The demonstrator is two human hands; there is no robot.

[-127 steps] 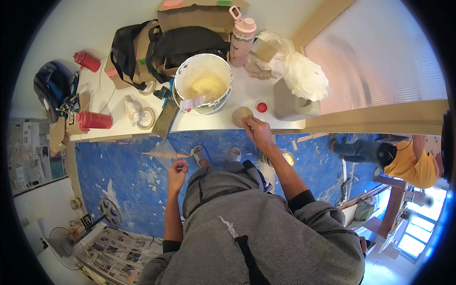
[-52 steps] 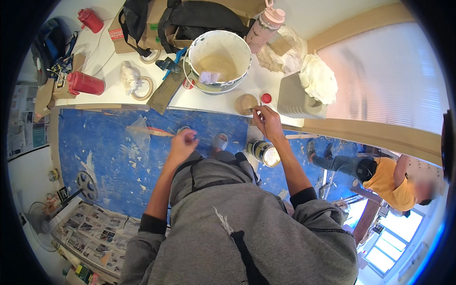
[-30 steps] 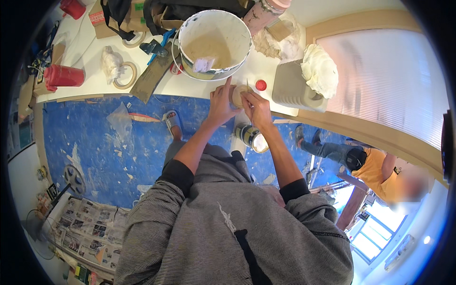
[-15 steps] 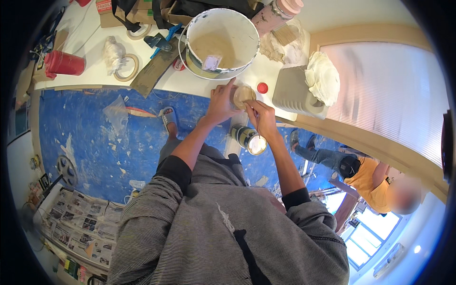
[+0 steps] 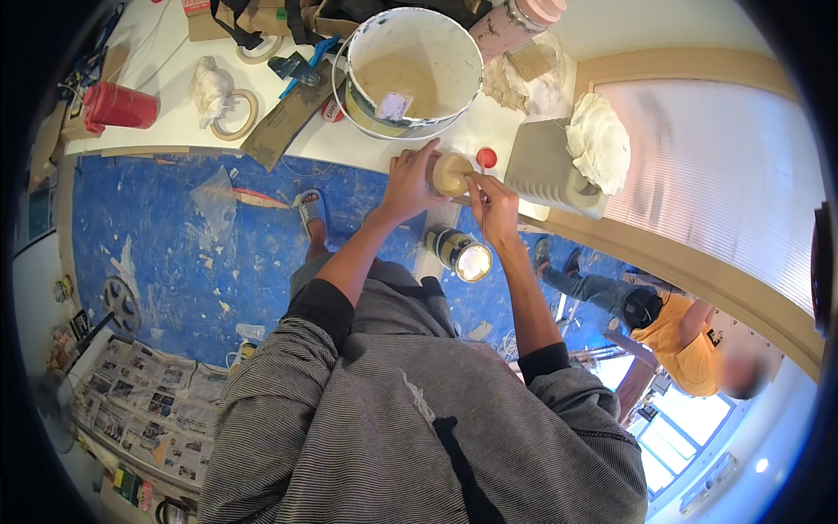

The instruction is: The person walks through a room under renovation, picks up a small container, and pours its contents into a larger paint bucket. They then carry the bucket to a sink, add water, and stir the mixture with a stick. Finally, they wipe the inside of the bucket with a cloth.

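Observation:
My left hand (image 5: 410, 182) is closed around the side of a small round tan cup (image 5: 451, 175) at the front edge of the white worktop (image 5: 323, 140). My right hand (image 5: 496, 210) pinches a thin stick (image 5: 484, 162) at the cup's right side, fingertips at its rim. Just behind the cup sits a red cap (image 5: 488, 156). A large white bucket (image 5: 410, 74), smeared inside, stands behind my hands. A grey jerrycan (image 5: 541, 170) with crumpled white cloth (image 5: 598, 140) on top is to the right. An open paint can (image 5: 454, 249) sits below my hands.
A flat strip (image 5: 284, 122), tape roll (image 5: 252, 118) and red jug (image 5: 122, 109) are on the worktop's left. A co-worker in yellow (image 5: 676, 341) is at lower right, below a framed translucent panel (image 5: 698, 192). Blue floor covering (image 5: 166, 244) carries scraps; newspaper (image 5: 148, 402) lies lower left.
My left hand has risen from lower left onto the cup and closed on it. My right hand stays with the stick at the cup, shifting slightly up and right.

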